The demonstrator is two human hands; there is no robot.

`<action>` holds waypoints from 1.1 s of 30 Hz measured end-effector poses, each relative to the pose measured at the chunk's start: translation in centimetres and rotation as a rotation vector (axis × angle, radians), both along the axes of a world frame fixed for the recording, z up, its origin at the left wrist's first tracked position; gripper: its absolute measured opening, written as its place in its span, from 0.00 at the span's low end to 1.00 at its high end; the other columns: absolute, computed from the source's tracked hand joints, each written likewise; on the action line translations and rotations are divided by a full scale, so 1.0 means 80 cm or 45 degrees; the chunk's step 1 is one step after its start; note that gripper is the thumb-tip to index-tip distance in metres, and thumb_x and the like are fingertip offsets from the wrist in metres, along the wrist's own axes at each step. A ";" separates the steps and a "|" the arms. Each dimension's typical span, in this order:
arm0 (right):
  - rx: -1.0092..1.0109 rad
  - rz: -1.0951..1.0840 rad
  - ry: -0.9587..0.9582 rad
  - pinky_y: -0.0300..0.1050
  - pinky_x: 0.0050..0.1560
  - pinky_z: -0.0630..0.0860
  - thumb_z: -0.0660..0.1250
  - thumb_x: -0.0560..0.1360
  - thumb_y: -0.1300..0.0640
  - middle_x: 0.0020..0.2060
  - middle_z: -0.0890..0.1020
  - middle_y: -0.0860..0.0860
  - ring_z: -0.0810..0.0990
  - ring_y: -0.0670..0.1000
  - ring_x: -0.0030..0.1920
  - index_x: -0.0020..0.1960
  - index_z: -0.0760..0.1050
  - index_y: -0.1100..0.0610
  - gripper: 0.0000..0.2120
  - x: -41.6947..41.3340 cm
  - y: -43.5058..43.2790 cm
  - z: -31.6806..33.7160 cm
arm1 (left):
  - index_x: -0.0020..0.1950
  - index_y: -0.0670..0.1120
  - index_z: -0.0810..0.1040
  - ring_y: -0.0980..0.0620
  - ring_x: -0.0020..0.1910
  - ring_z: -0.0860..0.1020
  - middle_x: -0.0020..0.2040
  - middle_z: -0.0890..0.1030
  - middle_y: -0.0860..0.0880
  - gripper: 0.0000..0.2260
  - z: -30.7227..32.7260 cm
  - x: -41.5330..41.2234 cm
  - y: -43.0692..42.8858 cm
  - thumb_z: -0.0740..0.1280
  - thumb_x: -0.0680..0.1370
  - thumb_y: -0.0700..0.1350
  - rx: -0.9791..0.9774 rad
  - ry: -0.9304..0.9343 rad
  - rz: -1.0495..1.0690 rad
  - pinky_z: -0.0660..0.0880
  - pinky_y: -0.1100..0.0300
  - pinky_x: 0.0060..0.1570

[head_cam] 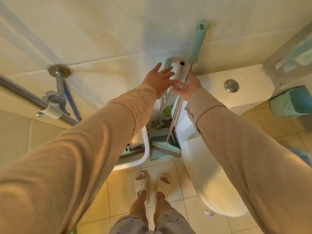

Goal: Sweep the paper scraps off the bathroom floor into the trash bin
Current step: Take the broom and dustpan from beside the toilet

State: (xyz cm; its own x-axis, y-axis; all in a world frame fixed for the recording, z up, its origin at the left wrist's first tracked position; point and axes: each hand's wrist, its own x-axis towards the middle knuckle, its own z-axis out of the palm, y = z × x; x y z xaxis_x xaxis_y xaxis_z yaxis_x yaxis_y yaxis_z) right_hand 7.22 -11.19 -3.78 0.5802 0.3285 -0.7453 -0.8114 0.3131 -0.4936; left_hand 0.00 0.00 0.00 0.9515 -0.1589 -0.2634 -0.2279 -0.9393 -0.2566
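A broom (196, 46) with a mint-green grip and a metal shaft leans on the wall between a sink and the toilet; its bristle head (166, 146) rests in a green dustpan (160, 139) on the floor. The dustpan's metal handle (176, 74) stands beside the broom shaft. My left hand (157, 78) is open, fingers spread, just left of the two shafts. My right hand (187, 85) is open, palm up, against the right side of the broom shaft, not closed on it. A paper scrap (208, 214) lies on the tiles by the toilet bowl. A green trash bin (290, 103) stands at the right.
The white toilet (219, 191) with its tank (249, 92) fills the right side. A white sink edge (146, 149) and a metal rail (25, 95) are on the left. My feet in pale slippers (152, 184) stand on beige tiles.
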 end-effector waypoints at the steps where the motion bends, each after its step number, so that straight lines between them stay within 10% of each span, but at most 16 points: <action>1: 0.013 -0.001 -0.003 0.56 0.70 0.67 0.52 0.80 0.41 0.70 0.71 0.61 0.72 0.61 0.68 0.78 0.51 0.54 0.32 0.000 0.000 -0.002 | 0.72 0.48 0.66 0.47 0.77 0.48 0.77 0.58 0.46 0.24 -0.002 0.002 -0.002 0.67 0.77 0.43 0.132 0.001 -0.062 0.44 0.45 0.75; 7: 0.046 -0.122 0.118 0.55 0.68 0.70 0.53 0.80 0.42 0.65 0.74 0.66 0.73 0.64 0.66 0.70 0.64 0.56 0.25 -0.021 -0.007 -0.007 | 0.61 0.43 0.77 0.42 0.72 0.61 0.64 0.75 0.45 0.13 -0.006 -0.004 -0.010 0.67 0.76 0.41 0.414 0.041 -0.199 0.48 0.41 0.74; 12: 0.068 -0.182 0.364 0.43 0.33 0.73 0.58 0.79 0.52 0.40 0.74 0.57 0.74 0.52 0.37 0.38 0.70 0.59 0.14 -0.082 -0.027 -0.006 | 0.52 0.45 0.80 0.47 0.58 0.72 0.49 0.81 0.51 0.08 -0.007 -0.044 -0.032 0.65 0.75 0.37 0.458 -0.012 -0.292 0.51 0.38 0.73; 17: 0.289 -0.324 0.577 0.41 0.41 0.77 0.57 0.80 0.60 0.36 0.77 0.57 0.76 0.52 0.36 0.40 0.73 0.63 0.13 -0.141 -0.050 -0.006 | 0.49 0.46 0.80 0.46 0.58 0.74 0.48 0.82 0.52 0.07 -0.007 -0.086 -0.056 0.66 0.75 0.37 0.490 0.034 -0.412 0.47 0.42 0.73; 22: 0.351 -0.516 0.778 0.40 0.20 0.75 0.56 0.80 0.67 0.37 0.75 0.60 0.74 0.54 0.35 0.45 0.71 0.65 0.08 -0.185 -0.078 0.006 | 0.53 0.45 0.80 0.45 0.62 0.73 0.55 0.81 0.50 0.09 0.000 -0.099 -0.074 0.65 0.75 0.36 0.568 0.080 -0.558 0.56 0.47 0.72; 27: 0.298 -0.631 0.790 0.29 0.19 0.68 0.55 0.80 0.61 0.19 0.68 0.54 0.66 0.46 0.28 0.33 0.66 0.61 0.16 -0.225 -0.091 0.013 | 0.49 0.47 0.79 0.51 0.50 0.80 0.48 0.81 0.52 0.06 0.009 -0.116 -0.095 0.66 0.77 0.37 0.618 0.222 -0.791 0.62 0.59 0.44; 33: 0.237 -0.750 0.782 0.27 0.17 0.65 0.56 0.78 0.59 0.11 0.65 0.53 0.68 0.49 0.18 0.30 0.62 0.59 0.18 -0.281 -0.104 0.019 | 0.45 0.47 0.79 0.51 0.48 0.82 0.47 0.83 0.51 0.06 0.017 -0.132 -0.104 0.66 0.77 0.37 0.565 0.185 -1.002 0.69 0.59 0.43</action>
State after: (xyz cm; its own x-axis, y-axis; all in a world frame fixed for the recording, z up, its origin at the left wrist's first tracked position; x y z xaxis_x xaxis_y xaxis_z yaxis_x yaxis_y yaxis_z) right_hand -15.30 -19.53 -2.30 0.2071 0.2490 -0.9461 -0.5975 0.7980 0.0792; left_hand -10.57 -8.33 1.38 0.5641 -0.6033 -0.5637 -0.8188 -0.3210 -0.4759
